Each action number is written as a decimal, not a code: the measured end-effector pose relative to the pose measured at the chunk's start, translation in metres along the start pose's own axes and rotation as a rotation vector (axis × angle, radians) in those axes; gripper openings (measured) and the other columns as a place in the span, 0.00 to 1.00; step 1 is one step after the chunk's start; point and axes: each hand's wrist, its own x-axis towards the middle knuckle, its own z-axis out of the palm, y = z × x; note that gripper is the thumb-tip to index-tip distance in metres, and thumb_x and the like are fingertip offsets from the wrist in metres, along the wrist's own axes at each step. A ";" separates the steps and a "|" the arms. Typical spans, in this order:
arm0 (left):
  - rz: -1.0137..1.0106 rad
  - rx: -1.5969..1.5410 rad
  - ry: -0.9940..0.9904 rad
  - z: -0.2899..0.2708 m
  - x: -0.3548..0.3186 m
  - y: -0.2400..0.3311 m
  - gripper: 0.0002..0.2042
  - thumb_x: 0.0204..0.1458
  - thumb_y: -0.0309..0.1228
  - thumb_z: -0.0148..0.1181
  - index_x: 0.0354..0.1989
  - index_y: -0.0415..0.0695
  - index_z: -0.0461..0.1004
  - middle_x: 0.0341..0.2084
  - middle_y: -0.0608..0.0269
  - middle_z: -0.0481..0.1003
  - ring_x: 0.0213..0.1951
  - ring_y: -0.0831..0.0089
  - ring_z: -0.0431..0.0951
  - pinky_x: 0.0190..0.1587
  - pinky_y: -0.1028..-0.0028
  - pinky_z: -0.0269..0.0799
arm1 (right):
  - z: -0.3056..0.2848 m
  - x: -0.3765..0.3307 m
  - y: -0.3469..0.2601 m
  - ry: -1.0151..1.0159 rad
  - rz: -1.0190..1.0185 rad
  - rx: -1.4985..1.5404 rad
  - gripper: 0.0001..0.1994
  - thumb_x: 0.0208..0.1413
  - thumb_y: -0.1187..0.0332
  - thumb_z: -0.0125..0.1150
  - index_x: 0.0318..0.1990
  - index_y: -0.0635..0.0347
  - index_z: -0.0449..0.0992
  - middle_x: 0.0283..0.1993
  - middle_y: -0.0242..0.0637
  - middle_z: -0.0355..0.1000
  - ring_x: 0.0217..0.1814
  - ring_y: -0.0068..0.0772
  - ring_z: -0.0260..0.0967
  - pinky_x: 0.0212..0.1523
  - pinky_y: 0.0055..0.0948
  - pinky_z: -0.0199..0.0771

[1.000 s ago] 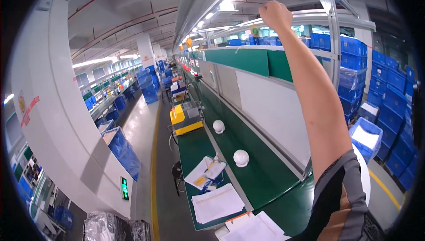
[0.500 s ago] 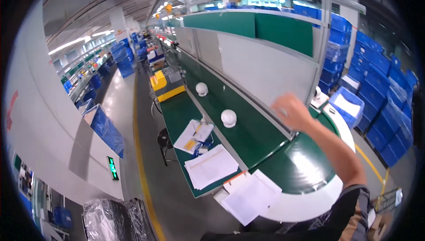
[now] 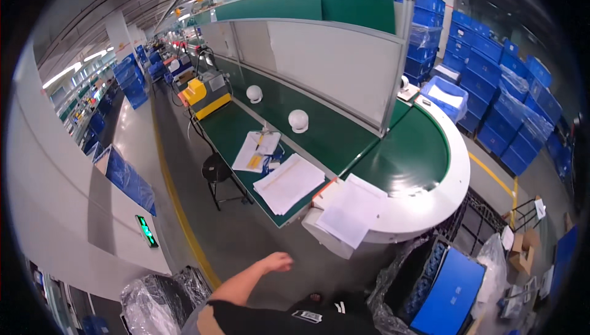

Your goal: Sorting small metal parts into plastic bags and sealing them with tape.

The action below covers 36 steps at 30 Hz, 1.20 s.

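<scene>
My left hand [image 3: 278, 262] hangs over the floor in front of the workbench, its fingers loosely curled in with nothing showing in them. It touches nothing. Nearest to it are the papers [image 3: 353, 209] that overhang the white rim of the curved conveyor [image 3: 412, 157]. A stack of white sheets [image 3: 289, 182] lies on the green bench, beside a clipboard with papers [image 3: 257, 150]. Two white dome-shaped devices, a nearer one [image 3: 298, 121] and a farther one [image 3: 254, 94], stand on the green belt. My right hand is out of the picture.
A black stool [image 3: 216, 169] stands left of the bench, and a yellow and grey machine [image 3: 208, 95] sits farther along it. Blue crates [image 3: 485, 95] are stacked at the right. A plastic-wrapped bin with a blue panel [image 3: 448, 292] is at lower right, wrapped goods [image 3: 157, 301] at lower left.
My right hand, raised over the conveyor before, has left the picture. My left hand has come in from below. The view has shifted, showing the blue-panelled bin at lower right.
</scene>
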 end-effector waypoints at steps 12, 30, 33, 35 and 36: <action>0.593 0.705 -1.187 0.462 -0.112 0.108 0.10 0.51 0.34 0.62 0.36 0.41 0.79 0.28 0.65 0.79 0.31 0.77 0.76 0.35 0.73 0.73 | -0.095 -0.204 0.029 -0.136 0.041 0.191 0.12 0.55 0.74 0.57 0.46 0.66 0.74 0.41 0.45 0.72 0.45 0.41 0.71 0.48 0.32 0.71; -0.174 1.210 -0.781 0.726 -0.013 -0.083 0.10 0.52 0.26 0.56 0.42 0.44 0.78 0.25 0.63 0.75 0.22 0.78 0.73 0.22 0.74 0.70 | -0.356 -0.286 0.291 0.836 0.810 0.490 0.12 0.58 0.70 0.58 0.47 0.64 0.75 0.39 0.40 0.76 0.35 0.26 0.71 0.40 0.25 0.72; 0.180 1.325 -0.915 0.857 -0.022 -0.073 0.10 0.51 0.23 0.55 0.40 0.40 0.79 0.25 0.63 0.77 0.22 0.76 0.73 0.22 0.74 0.69 | -0.385 -0.255 0.315 0.650 0.863 0.458 0.13 0.59 0.70 0.57 0.49 0.65 0.74 0.38 0.35 0.75 0.40 0.25 0.71 0.44 0.25 0.71; 0.209 1.260 -0.985 0.956 -0.029 -0.074 0.09 0.50 0.24 0.57 0.38 0.40 0.79 0.23 0.65 0.77 0.21 0.77 0.72 0.22 0.74 0.67 | -0.382 -0.261 0.358 0.597 0.932 0.454 0.15 0.58 0.67 0.58 0.50 0.65 0.74 0.39 0.38 0.76 0.40 0.27 0.72 0.45 0.26 0.72; 0.206 1.305 -0.972 1.009 -0.035 -0.073 0.08 0.50 0.25 0.59 0.38 0.39 0.79 0.23 0.66 0.76 0.21 0.79 0.72 0.23 0.75 0.67 | -0.378 -0.271 0.385 0.538 1.007 0.397 0.15 0.58 0.66 0.57 0.50 0.65 0.74 0.39 0.39 0.76 0.40 0.27 0.72 0.46 0.27 0.72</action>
